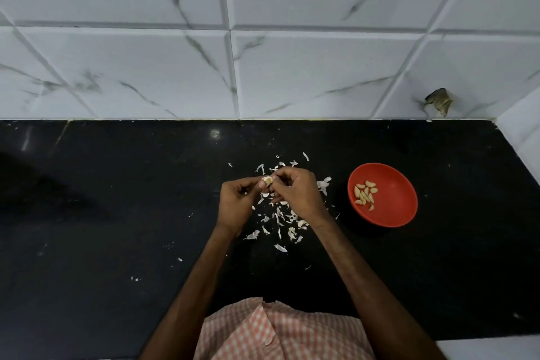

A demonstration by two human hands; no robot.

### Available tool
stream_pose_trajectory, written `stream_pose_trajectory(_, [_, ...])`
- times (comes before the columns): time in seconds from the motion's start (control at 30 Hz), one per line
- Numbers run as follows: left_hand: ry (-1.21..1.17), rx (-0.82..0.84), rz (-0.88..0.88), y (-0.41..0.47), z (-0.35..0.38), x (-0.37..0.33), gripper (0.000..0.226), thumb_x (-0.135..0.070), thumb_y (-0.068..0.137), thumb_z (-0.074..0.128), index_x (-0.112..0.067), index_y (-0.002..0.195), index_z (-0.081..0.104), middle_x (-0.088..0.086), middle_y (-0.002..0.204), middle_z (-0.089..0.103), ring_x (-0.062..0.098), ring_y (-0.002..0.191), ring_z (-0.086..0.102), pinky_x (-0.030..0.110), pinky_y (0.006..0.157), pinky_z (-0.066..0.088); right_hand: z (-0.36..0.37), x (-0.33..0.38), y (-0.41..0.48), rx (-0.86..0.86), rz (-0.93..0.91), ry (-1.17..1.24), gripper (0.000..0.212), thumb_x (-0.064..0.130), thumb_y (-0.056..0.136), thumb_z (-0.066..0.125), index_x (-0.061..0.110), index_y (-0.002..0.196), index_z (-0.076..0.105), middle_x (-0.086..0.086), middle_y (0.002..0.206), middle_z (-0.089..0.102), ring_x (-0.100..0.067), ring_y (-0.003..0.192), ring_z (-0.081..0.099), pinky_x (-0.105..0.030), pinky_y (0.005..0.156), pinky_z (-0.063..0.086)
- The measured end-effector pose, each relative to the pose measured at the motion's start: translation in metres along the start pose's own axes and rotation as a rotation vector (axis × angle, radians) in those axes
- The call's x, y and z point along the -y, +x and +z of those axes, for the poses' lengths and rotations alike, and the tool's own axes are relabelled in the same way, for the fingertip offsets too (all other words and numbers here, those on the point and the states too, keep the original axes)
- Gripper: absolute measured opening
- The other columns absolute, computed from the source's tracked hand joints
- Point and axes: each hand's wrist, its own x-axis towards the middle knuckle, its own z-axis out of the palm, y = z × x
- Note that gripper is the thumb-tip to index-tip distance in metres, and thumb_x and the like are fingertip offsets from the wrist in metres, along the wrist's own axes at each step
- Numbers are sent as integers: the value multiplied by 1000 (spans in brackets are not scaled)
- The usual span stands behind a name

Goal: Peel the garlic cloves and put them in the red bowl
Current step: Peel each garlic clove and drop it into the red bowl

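no readable text, labels, brands or numbers anywhere

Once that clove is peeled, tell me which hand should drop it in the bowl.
Right. The right hand is nearer the red bowl, which sits on its side; the left hand would have to cross over.

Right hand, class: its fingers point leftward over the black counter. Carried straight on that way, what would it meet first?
The right hand would first meet the small pale garlic clove pinched at its fingertips, then the left hand directly behind. Depth looks matched, since both hands grip the clove.
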Motion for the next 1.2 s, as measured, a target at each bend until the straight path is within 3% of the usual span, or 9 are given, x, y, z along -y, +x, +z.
stream_pose_trajectory(0.17, [-36, 9, -45, -1, -2, -3, 18, 0, 94, 66, -7, 106, 77, 10, 96, 78, 27, 93, 74, 37, 86, 58, 2, 0, 0, 18, 27, 26, 8, 4, 96, 64, 5, 94, 72, 4, 70, 72, -8, 65, 71, -33, 59, 62])
stream_pose_trajectory(0.27, [-61, 0, -80, -3, 0, -8, 18, 0, 94, 64, -5, 107, 76, 6, 81, 77, 8, 59, 59, 19, 55, 48, 0, -2, 2, 28, 51, 51, 10, 3, 98, 61, 6, 96, 71, 3, 69, 72, -9, 62, 69, -34, 60, 62])
stream_pose_trajectory(0.37, [-99, -13, -112, -2, 2, -7, 23, 5, 96, 59, 9, 117, 68, -7, 66, 72, -4, 47, 52, 7, 45, 37, 0, -3, 2, 37, 67, 73, 13, 1, 98, 60, 8, 94, 70, 1, 70, 69, -10, 60, 66, -34, 59, 61])
stream_pose_trajectory(0.5, [-72, 4, -128, 1, -3, -7, 19, -5, 97, 63, -3, 110, 75, 3, 71, 72, 0, 44, 45, 16, 38, 33, 0, -2, 2, 24, 66, 99, 15, 2, 98, 59, 10, 91, 69, -1, 69, 68, -12, 60, 64, -38, 59, 62])
stream_pose_trajectory(0.6, [-88, -16, -140, -3, -4, -6, 19, -13, 97, 65, -12, 112, 75, 12, 80, 70, 4, 46, 44, 18, 37, 29, 1, 3, 4, 23, 90, 130, 12, 5, 99, 60, 8, 92, 69, -2, 70, 68, -13, 62, 64, -42, 62, 63])
stream_pose_trajectory(0.7, [-140, -45, -116, -5, 0, -12, 24, -8, 98, 61, 0, 120, 69, 5, 76, 71, 1, 45, 47, 14, 39, 34, 2, 6, 4, 26, 111, 169, 14, 7, 101, 56, 7, 96, 69, -6, 73, 67, -13, 64, 65, -47, 69, 63])
stream_pose_trajectory(0.87, [-104, -32, -81, -5, 2, -19, 9, 0, 97, 60, 7, 102, 63, 8, 69, 67, -2, 44, 53, 8, 45, 38, 3, 11, 1, 40, 101, 216, 22, 23, 101, 62, 1, 103, 68, -3, 79, 69, -9, 67, 69, -41, 69, 64])
stream_pose_trajectory(1.03, [-55, -39, -126, -4, -1, -14, 16, -7, 97, 63, 4, 106, 68, -5, 64, 68, -2, 40, 47, 13, 38, 35, 8, 6, 3, -11, 137, 373, 6, 8, 95, 67, 2, 98, 69, -3, 79, 69, -12, 68, 68, -33, 69, 63])
stream_pose_trajectory(1.2, [47, -3, -105, -3, -3, -16, 24, -19, 84, 79, -7, 104, 73, 12, 91, 76, 9, 59, 64, 21, 44, 46, 9, 4, 3, -112, 117, 346, 10, 3, 92, 70, 7, 83, 69, -7, 79, 74, -18, 76, 74, -32, 69, 63])
